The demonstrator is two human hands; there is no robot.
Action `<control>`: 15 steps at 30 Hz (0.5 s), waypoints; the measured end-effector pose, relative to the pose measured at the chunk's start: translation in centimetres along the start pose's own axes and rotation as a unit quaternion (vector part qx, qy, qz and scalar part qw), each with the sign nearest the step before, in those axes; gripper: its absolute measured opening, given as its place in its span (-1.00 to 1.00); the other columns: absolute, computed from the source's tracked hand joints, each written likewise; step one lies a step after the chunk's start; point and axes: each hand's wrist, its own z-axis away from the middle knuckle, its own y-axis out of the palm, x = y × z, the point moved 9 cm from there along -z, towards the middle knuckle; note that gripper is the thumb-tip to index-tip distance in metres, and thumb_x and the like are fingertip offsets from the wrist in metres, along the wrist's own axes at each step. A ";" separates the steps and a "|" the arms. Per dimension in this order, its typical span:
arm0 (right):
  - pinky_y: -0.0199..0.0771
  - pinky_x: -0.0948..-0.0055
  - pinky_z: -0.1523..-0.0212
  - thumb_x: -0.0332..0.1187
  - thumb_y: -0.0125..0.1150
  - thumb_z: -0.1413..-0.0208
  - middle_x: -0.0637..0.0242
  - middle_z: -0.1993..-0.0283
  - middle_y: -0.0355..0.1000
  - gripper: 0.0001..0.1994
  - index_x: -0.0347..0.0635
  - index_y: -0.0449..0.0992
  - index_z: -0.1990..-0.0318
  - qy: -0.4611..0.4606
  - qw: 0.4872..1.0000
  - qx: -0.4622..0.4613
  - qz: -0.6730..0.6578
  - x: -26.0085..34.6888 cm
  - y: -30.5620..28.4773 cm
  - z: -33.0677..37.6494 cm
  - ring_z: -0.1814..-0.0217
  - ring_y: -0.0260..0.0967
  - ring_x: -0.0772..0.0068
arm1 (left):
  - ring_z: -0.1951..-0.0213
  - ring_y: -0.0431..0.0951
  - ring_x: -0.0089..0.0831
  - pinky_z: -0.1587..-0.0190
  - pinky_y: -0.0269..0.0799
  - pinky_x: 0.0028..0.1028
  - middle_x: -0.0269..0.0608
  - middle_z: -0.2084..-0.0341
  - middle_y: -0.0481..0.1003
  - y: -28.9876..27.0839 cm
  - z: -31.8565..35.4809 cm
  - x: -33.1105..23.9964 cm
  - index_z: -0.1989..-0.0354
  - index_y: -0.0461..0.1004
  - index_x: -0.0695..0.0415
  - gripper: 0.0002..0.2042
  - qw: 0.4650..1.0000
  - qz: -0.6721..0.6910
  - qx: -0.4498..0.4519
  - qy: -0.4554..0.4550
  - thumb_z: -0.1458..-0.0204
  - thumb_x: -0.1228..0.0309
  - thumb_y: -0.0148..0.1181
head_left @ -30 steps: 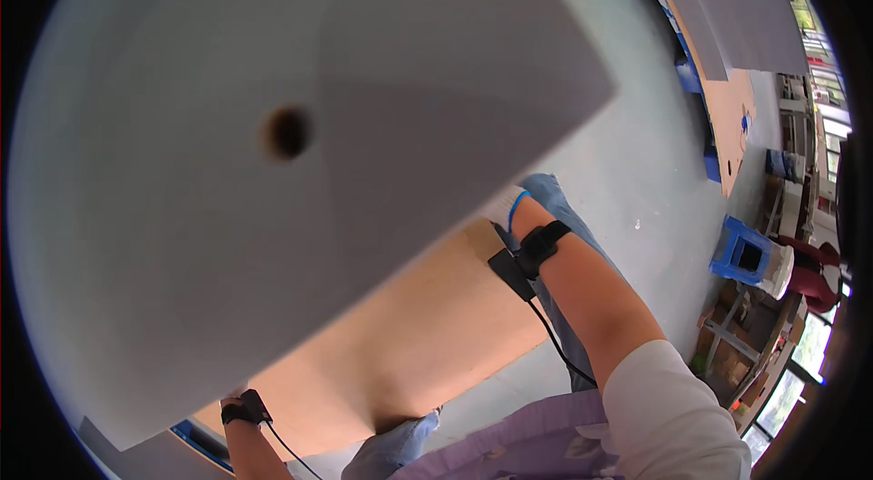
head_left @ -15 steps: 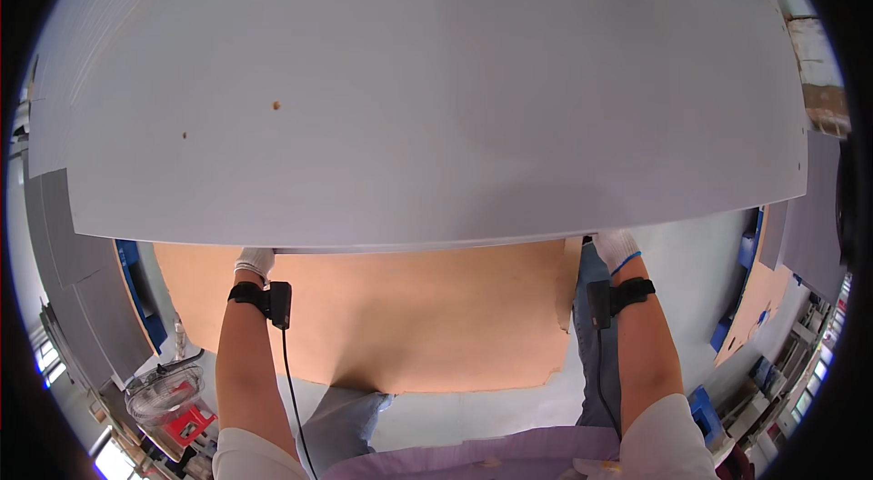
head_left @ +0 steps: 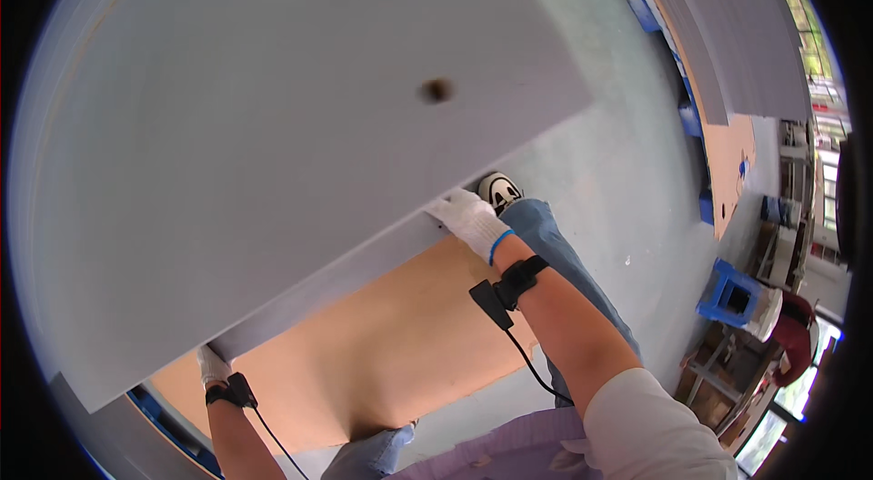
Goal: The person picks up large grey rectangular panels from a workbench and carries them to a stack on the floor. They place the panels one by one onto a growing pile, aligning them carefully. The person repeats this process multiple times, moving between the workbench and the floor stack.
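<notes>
A large flat grey panel (head_left: pixel 273 144) fills the upper left of the view, its near edge slanting up to the right. Two dark round holes show near its right end. My left hand (head_left: pixel 213 365), in a white knit glove, is closed on the near edge close to the left corner; its fingers are partly hidden under the panel. My right hand (head_left: pixel 468 221), gloved too, grips the same edge nearer the right corner. Below that edge runs a grey strip (head_left: pixel 336 275), and a tan board (head_left: pixel 382 353) lies lower, beside my legs.
A stack of grey panels (head_left: pixel 750 44) rests on a tan sheet over blue supports (head_left: pixel 691 116) at the right. Farther down stands a blue stool (head_left: pixel 727 291) near cluttered shelving. My shoe (head_left: pixel 498 192) is on the pale green floor (head_left: pixel 627 198) just past my right hand.
The panel now appears slanted instead of level, and its right end has come into view with floor beyond it. My right hand sits higher and my left lower, both still at the edge.
</notes>
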 end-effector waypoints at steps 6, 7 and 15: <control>0.28 0.28 -0.24 0.28 -0.04 -0.11 0.03 -0.23 0.32 -0.13 -0.25 0.10 -0.39 -0.060 0.997 -0.020 -0.039 0.9 -0.8 0.5 -0.31 0.24 0.09 | -0.33 0.21 -0.13 -0.33 0.20 -0.11 -0.15 -0.37 0.16 2.7 1.3 -1.0 -0.42 0.09 -0.01 -0.07 1.000 0.001 -0.004 -0.023 -0.01 -0.44 -0.07; 0.23 0.27 -0.31 0.26 -0.03 -0.12 -0.03 -0.31 0.25 -0.11 -0.32 0.09 -0.38 -0.068 0.996 -0.014 -0.049 1.1 -0.6 0.5 -0.40 0.16 0.06 | -0.34 0.20 -0.13 -0.34 0.18 -0.11 -0.14 -0.37 0.16 2.7 1.5 -1.1 -0.43 0.08 -0.01 -0.06 1.000 -0.011 -0.007 -0.021 -0.01 -0.45 -0.09; 0.27 0.27 -0.30 0.22 -0.02 -0.14 -0.03 -0.34 0.19 -0.15 -0.36 0.10 -0.36 -0.088 0.994 -0.006 -0.059 1.6 -0.3 0.5 -0.39 0.16 0.06 | -0.36 0.17 -0.11 -0.35 0.16 -0.10 -0.14 -0.38 0.15 1.9 0.9 -0.7 -0.43 0.07 -0.04 -0.07 0.999 0.020 -0.029 -0.026 -0.02 -0.46 -0.14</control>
